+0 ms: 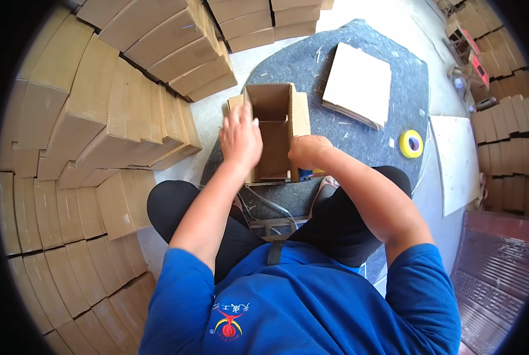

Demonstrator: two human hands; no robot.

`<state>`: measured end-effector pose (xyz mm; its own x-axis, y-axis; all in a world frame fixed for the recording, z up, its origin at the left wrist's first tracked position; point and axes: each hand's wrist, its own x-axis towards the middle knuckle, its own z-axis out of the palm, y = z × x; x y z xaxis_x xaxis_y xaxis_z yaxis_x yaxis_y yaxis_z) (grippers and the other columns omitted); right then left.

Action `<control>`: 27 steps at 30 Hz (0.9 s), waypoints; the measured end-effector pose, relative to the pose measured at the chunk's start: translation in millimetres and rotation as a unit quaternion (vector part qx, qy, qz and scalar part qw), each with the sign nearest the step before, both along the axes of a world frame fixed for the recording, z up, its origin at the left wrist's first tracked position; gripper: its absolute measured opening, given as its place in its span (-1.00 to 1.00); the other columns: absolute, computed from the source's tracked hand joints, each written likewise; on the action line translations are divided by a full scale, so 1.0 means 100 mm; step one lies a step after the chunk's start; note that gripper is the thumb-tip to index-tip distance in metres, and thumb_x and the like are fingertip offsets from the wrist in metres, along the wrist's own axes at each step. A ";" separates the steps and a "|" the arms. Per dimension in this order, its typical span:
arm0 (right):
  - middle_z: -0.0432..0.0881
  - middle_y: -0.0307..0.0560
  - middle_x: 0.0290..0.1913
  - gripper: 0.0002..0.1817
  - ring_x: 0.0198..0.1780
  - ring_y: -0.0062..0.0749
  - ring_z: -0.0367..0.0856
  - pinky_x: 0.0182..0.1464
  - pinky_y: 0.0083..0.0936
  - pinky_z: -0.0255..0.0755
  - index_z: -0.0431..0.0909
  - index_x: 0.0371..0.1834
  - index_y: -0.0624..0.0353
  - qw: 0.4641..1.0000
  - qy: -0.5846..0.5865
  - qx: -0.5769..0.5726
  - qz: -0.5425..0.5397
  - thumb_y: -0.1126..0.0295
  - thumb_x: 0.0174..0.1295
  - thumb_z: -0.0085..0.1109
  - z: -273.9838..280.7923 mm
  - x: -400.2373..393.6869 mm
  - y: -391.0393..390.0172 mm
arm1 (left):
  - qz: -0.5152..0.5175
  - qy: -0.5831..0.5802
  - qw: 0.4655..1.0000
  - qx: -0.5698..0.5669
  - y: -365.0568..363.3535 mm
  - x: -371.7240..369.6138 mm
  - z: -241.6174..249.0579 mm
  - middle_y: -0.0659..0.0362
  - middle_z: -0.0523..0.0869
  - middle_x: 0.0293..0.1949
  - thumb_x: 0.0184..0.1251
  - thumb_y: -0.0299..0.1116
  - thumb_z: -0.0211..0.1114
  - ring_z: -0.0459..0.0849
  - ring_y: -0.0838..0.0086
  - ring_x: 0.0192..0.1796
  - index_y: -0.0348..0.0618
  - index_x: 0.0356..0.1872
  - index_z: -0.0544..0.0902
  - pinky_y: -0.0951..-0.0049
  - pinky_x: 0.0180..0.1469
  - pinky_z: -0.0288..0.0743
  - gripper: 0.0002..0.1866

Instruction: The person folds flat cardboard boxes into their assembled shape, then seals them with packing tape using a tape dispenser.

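Presumably, the open carton point(274, 148) (light, semi-stiff) handles best by opposite walls point(291, 109). Left hand point(241, 141): fingers extended at one side. Right hand point(309, 151): fingers curled, grip unclear.

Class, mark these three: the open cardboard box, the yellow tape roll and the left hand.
Open cardboard box point(268, 102), head view: inner far wall.
Yellow tape roll point(404, 144), head view: left side of ring.
Left hand point(241, 141), head view: back of hand.
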<state>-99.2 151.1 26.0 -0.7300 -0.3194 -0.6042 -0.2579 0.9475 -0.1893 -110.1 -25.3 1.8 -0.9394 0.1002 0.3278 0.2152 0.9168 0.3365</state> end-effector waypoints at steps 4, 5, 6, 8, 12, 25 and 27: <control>0.71 0.19 0.04 -0.63 0.11 -0.02 0.69 0.14 -0.24 0.54 0.68 -0.05 0.29 0.996 -0.046 -0.028 -0.068 0.29 0.30 -0.03 0.17 0.01 0.01 | -0.152 -0.180 0.965 0.112 0.07 0.91 0.01 -0.07 0.58 0.22 0.50 -0.26 0.03 0.46 0.00 0.33 -0.24 0.25 0.52 0.04 0.43 0.20 -0.58; 0.71 0.19 0.03 -0.62 0.10 -0.02 0.69 0.14 -0.24 0.54 0.68 -0.04 0.29 0.997 -0.045 -0.028 -0.054 0.28 0.30 -0.04 0.17 0.02 0.02 | -0.134 -0.175 0.974 0.060 0.07 1.04 -0.07 -0.04 0.60 0.21 0.48 -0.28 0.07 0.47 0.05 0.34 -0.22 0.22 0.54 0.02 0.44 0.17 -0.61; 0.71 0.19 0.03 -0.62 0.10 -0.02 0.69 0.14 -0.24 0.54 0.68 -0.04 0.29 0.997 -0.045 -0.029 -0.054 0.28 0.30 -0.04 0.17 0.04 0.01 | -0.115 -0.170 0.979 0.009 0.09 1.10 -0.10 -0.01 0.62 0.19 0.46 -0.29 0.11 0.47 0.10 0.35 -0.21 0.18 0.57 0.01 0.45 0.14 -0.63; 0.71 0.22 0.02 -0.59 0.10 -0.01 0.70 0.14 -0.24 0.54 0.65 -0.01 0.33 0.999 -0.021 -0.023 -0.012 0.24 0.32 -0.04 0.17 0.08 -0.01 | -0.111 -0.078 0.990 0.036 0.17 1.02 -0.21 0.05 0.63 0.18 0.43 -0.28 0.15 0.45 0.13 0.36 -0.14 0.17 0.57 -0.02 0.46 0.05 -0.64; 0.70 0.24 0.02 -0.55 0.10 -0.01 0.70 0.15 -0.25 0.54 0.59 0.04 0.36 0.994 -0.036 -0.040 -0.093 0.18 0.37 -0.05 0.15 0.12 -0.03 | -0.060 -0.074 0.995 0.002 0.29 0.60 -0.77 0.04 0.58 0.24 0.48 -0.20 0.09 0.35 0.11 0.43 -0.13 0.17 0.58 0.03 0.52 -0.04 -0.64; 0.71 0.25 -0.02 -0.60 0.05 0.02 0.72 0.08 -0.24 0.58 0.50 0.05 0.43 0.997 0.004 -0.031 -0.075 0.28 0.35 -0.03 -0.03 0.09 0.02 | -0.075 -0.007 0.997 -0.025 0.53 -0.74 -0.22 -0.01 0.23 0.51 0.19 -0.46 0.19 0.08 0.09 0.57 -0.06 0.46 0.31 0.03 0.58 -0.08 -0.29; 0.71 0.26 -0.03 -0.60 0.05 0.03 0.72 0.08 -0.23 0.57 0.50 0.06 0.42 0.999 0.000 -0.036 -0.039 0.28 0.36 -0.04 -0.01 0.07 0.04 | -0.057 -0.077 0.994 -0.054 0.49 -0.78 -0.23 0.02 0.19 0.53 0.18 -0.45 0.22 0.01 0.13 0.61 -0.08 0.48 0.25 0.05 0.60 -0.13 -0.25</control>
<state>-92.0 154.7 25.3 -0.7548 -0.3040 -0.5812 -0.1832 0.9485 -0.2583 -187.7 24.0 -20.8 -0.9580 0.2362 0.1624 0.2739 0.9215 0.2755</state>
